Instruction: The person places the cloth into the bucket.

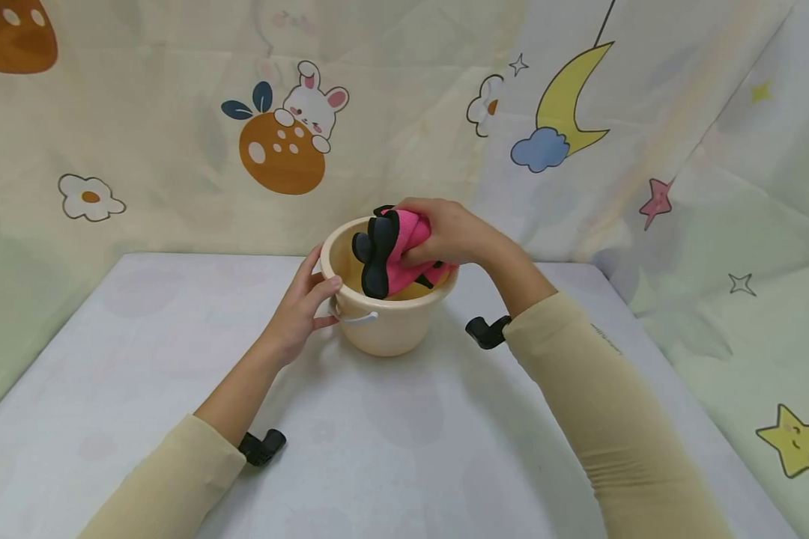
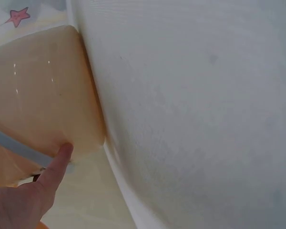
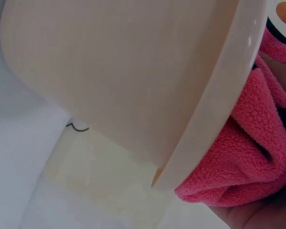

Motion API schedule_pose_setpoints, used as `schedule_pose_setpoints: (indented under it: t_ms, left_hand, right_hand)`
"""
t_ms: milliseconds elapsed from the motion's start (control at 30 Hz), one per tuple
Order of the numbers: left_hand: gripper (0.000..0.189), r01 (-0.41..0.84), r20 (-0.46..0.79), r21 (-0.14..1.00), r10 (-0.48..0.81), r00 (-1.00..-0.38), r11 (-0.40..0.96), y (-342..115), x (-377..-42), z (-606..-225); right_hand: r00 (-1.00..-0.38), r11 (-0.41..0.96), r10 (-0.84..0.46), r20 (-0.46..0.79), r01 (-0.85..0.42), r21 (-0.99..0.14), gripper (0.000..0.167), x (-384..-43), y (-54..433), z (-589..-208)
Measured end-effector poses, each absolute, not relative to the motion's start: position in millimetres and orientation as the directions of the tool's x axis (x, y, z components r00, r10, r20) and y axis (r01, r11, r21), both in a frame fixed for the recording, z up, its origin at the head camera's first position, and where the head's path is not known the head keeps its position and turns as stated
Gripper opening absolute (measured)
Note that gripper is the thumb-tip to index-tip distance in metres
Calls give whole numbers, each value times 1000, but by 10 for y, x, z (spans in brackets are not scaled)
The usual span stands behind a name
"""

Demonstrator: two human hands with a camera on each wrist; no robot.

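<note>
A cream plastic bucket (image 1: 391,329) stands upright on the white table, with its pale handle (image 1: 360,319) hanging against the side. My left hand (image 1: 303,303) holds the bucket at its left rim and wall; one finger of it touches the outside in the left wrist view. At the bucket's mouth, my right hand (image 1: 455,232) grips a bunched pink fleece cloth (image 1: 407,236) with dark parts. Its folds (image 3: 248,157) bulge past the rim in the right wrist view. Part of the cloth is down inside the bucket, and the bucket's bottom is hidden.
The white-covered table (image 1: 404,449) reaches back to a patterned fabric backdrop (image 1: 175,135), close behind the bucket. Another fabric sheet (image 1: 728,224) borders the right side. Black wrist mounts (image 1: 263,448) stick out from both sleeves.
</note>
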State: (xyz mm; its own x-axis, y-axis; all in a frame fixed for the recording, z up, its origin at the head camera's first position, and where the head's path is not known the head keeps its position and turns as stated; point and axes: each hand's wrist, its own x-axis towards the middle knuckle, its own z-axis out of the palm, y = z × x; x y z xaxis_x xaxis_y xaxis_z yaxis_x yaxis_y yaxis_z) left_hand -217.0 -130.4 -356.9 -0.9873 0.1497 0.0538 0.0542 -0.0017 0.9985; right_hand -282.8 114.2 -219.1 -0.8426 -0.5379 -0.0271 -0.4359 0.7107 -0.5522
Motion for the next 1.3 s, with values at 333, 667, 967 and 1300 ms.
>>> schedule_pose_setpoints:
  t_ms: [333,667,967,1300]
  left_hand:
    - [73,53,57,998,159,-986,-30,-1314,-2167,-3571]
    - [73,59,58,998,157,-986,0,-1305,-2163,-3564]
    - [72,66,65,998,158,-985,2,-1324,-2169,-3573]
    - [71,70,69,998,162,-984,3,-1321,-2164,-3575]
  right_hand:
    - [-836,716,-546,-47,-437,-544,60,-2872,1014,-2252]
    - [-830,714,-554,-60,-437,-548,58,-2903,1042,-2342]
    - [-816,713,-572,-87,-442,-544,61,-2921,1004,-2476]
    - [-811,712,-580,-70,-464,-527,62,-2914,997,-2587]
